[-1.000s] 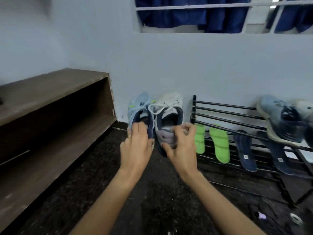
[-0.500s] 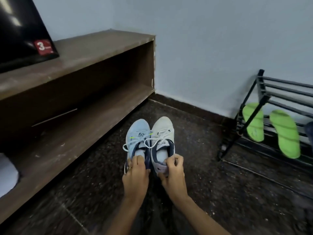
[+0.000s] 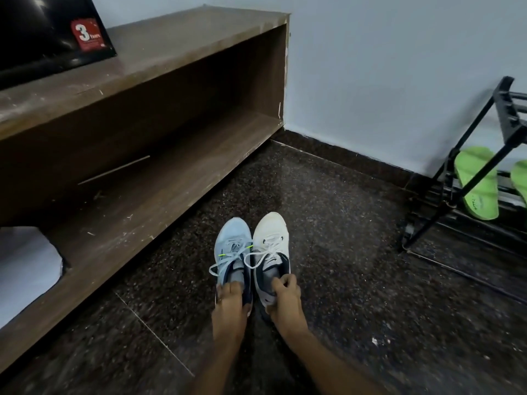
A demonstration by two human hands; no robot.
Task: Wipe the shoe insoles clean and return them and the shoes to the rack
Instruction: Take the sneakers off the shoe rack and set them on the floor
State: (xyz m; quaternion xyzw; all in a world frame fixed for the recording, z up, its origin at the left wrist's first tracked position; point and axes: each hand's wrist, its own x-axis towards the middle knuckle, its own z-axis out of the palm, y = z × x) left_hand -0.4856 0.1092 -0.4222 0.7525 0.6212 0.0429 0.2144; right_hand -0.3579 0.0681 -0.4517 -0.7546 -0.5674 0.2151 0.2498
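Down low, near the middle of a dark, speckled stone floor [image 3: 356,280], two unmatched shoes sit side by side and touching, toes pointing away from the person holding them. On the left is a pale blue mesh trainer [image 3: 231,245] with loose blue laces tipped in neon yellow; on the right is a white trainer with a navy collar [image 3: 271,236], its rounded toe smooth and its white laces slack. The left hand [image 3: 229,305] grips the heel of the blue shoe, fingers curled over the padded rim and into the opening. The right hand [image 3: 285,297] pinches the heel collar of the white shoe, fingers bent tight around it. Whether the soles rest on the floor or hang just above it cannot be told. Well apart, at the right edge, stands a black metal rod rack [image 3: 456,192], and a lime-green foam insole [image 3: 476,183], long and rounded, lies across its lower bars, with a second green insole [image 3: 520,181] beside it, cut off by the frame. Along the left runs a low brown wood-grain cabinet [image 3: 148,78] with an open shelf, scuffed and dusty, and a glossy black screen with a red sticker [image 3: 42,32] stands on top. A plain pale wall [image 3: 399,67] rises behind.
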